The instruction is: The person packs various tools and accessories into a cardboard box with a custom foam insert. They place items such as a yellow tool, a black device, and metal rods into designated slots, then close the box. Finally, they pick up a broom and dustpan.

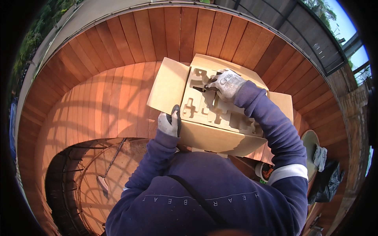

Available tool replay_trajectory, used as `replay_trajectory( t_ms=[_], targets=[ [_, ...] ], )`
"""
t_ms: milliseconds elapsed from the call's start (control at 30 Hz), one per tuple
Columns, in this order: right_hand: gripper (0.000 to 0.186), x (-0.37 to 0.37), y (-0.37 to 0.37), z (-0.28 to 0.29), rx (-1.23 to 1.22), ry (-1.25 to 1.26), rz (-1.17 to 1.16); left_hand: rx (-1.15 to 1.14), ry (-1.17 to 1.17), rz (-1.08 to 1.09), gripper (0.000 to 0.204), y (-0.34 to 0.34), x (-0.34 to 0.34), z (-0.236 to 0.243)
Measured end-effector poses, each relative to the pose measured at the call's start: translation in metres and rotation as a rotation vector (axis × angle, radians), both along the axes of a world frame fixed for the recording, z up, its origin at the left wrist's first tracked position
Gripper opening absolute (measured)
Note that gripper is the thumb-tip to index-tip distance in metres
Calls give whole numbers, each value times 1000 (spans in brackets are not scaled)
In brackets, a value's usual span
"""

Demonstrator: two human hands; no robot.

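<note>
The left hand (169, 124) grasps the cardboard box's (220, 137) near-left corner; the right hand (226, 84) curls at a dark piece (199, 89) in the moulded tray (197, 101), its grip unclear. Keeping 1 hand bracing the box should steady the work.

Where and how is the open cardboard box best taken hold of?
Probably by its side walls, beneath the left flap and right flap, one of the hands coming in from each side. The cardboard box is wide, and its flaps splay outward, so they would likely bend if lifted by. The left hand is at the near left corner.
</note>
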State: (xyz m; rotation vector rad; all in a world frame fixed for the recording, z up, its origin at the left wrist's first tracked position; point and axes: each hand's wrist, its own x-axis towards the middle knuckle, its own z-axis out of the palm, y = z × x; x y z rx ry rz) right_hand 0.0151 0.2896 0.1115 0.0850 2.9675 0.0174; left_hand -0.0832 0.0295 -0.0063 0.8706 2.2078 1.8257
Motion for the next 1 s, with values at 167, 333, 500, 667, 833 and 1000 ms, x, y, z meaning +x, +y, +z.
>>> replay_trajectory(
  t_ms=[167,333,500,667,833,1000],
  targets=[
    [34,21,17,-6,-320,332,59,-84,159,-74,26,-4,-10,-28],
    [32,69,-6,33,-251,674,-121,-119,346,-362,59,3,-28,11],
    [35,189,-29,36,-247,1181,-709,-490,757,-712,90,17,-20,83],
    [42,344,26,-63,-869,1560,-1074,-674,895,-795,92,29,-25,88],
    [50,274,-13,-90,-1404,1305,-578,-570,824,-823,80,40,-31,98],
    [66,178,-56,-34,-125,395,-707,-442,778,-744,67,63,-45,119]
  ],
)
